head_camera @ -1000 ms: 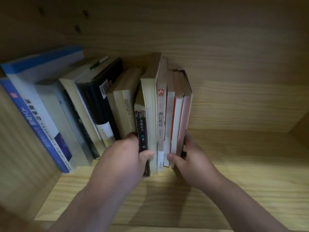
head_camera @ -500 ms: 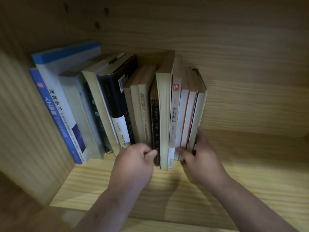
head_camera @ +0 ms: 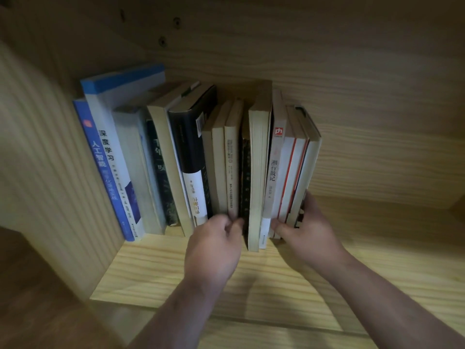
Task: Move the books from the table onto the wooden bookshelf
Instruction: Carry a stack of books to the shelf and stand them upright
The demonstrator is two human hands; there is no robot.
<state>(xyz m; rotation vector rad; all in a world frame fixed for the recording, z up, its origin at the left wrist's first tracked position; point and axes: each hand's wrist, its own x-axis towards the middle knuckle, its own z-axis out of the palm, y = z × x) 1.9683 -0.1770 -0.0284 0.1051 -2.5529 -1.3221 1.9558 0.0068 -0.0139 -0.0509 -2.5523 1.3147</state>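
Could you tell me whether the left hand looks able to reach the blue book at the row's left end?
Probably yes: the blue book stands spine out, unobstructed; the left hand need only release the cream book it pinches.

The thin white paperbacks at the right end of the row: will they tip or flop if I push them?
Likely to tip rightward: nothing stands right of the thin white paperbacks except the right hand gripping them, then bare shelf. They look slim and soft-covered, so probably light and bendy, apt to fan apart unless squeezed together.
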